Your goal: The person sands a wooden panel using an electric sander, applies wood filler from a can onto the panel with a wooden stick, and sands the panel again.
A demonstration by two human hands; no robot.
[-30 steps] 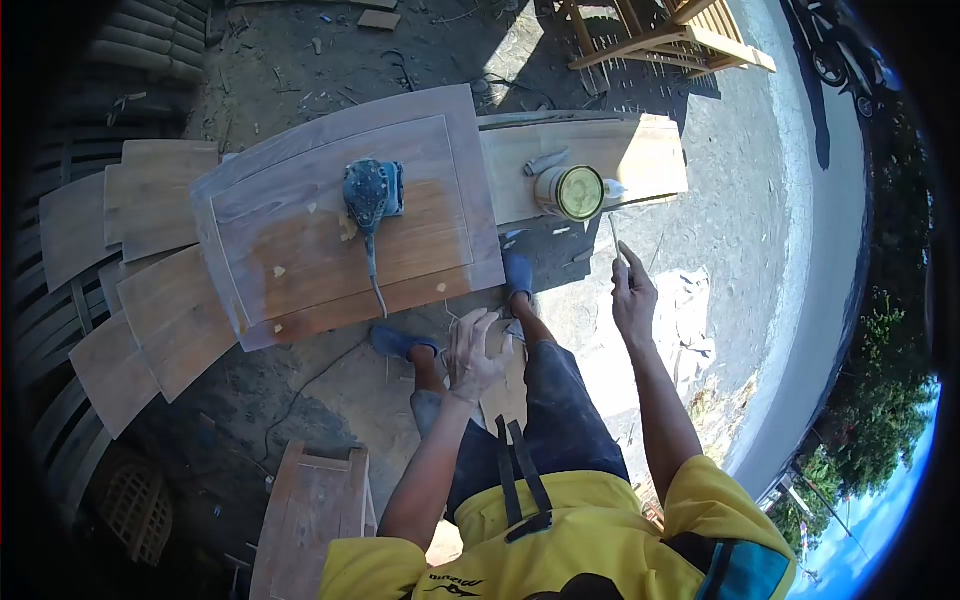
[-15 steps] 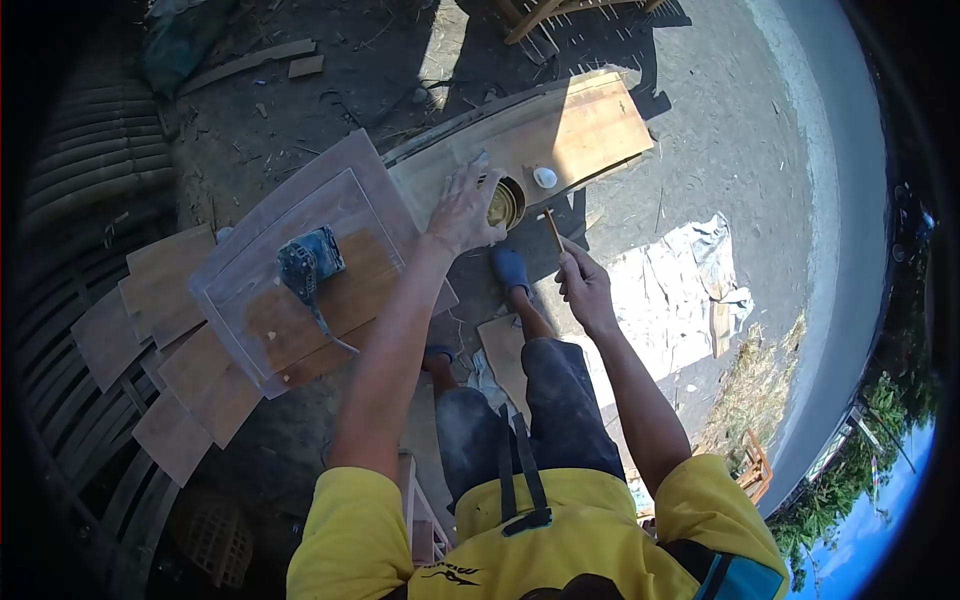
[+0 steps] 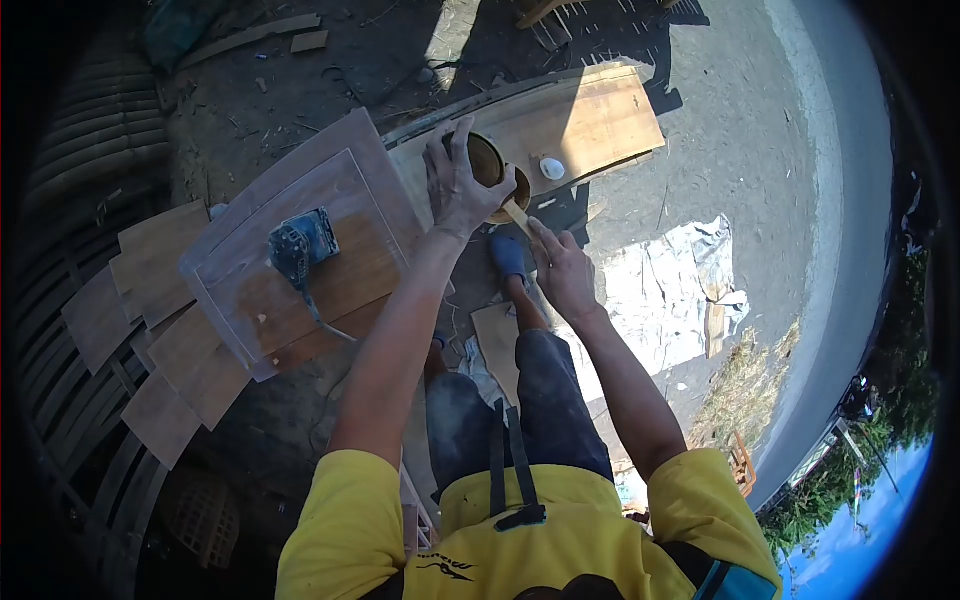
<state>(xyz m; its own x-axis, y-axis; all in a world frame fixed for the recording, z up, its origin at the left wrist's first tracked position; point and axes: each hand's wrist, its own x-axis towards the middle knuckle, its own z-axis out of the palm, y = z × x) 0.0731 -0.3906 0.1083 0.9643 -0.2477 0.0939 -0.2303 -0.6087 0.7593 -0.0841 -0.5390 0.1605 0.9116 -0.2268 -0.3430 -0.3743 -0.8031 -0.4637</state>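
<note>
My left hand (image 3: 458, 200) is closed around a round brown-gold tin (image 3: 486, 160), tilted, its round face toward the right. Just below it, a second round tin (image 3: 519, 192) shows its open mouth, partly covered by my thumb. Whether the two touch is hidden. My right hand (image 3: 566, 272) grips a flat wooden stick (image 3: 521, 218), whose tip meets the lower tin's rim or mouth. A small white round object (image 3: 551, 168) lies on the wooden board (image 3: 612, 115) just right of the tins.
A blue power sander (image 3: 305, 243) rests on a wooden panel (image 3: 345, 280) at left, its cord trailing down. Thin wood sheets (image 3: 160, 260) are spread over slats beyond it. White cloth (image 3: 665, 285) lies on the ground at right. A curved road edge (image 3: 815, 150) runs farther right.
Two round tin shapes now show where one showed before. My right hand has moved up and left, bringing the stick's tip to the lower tin. My left hand has shifted slightly up.
</note>
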